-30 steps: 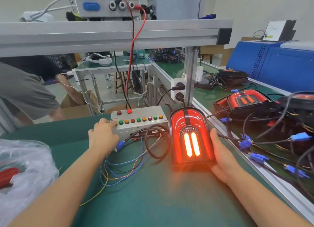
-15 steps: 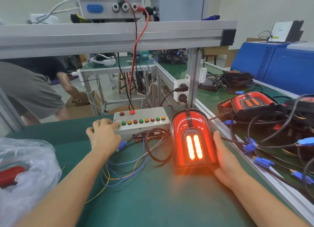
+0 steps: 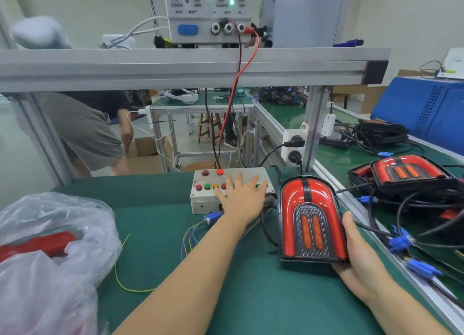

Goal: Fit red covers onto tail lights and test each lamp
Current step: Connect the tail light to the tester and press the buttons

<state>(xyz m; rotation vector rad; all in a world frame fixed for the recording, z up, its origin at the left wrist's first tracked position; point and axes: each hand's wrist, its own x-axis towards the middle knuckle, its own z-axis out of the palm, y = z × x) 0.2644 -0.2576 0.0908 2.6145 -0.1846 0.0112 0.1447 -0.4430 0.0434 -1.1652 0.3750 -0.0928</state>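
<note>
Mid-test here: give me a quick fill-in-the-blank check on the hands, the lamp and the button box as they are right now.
1. The left hand lies with straight fingers on the ____ box.
2. The right hand holds the tail light at its ____ edge.
3. The tail light's cover is ____ in colour.
4. On the power supply above, a small ____ lamp is lit.

Missing words: button; right; red; green

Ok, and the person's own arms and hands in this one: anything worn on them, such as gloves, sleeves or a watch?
Nothing worn that shows. The left hand and right hand are both bare, with no gloves, rings or tape visible. Both forearms are bare as far as the frame edge: no sleeves, watch or wrist strap in view.
</note>
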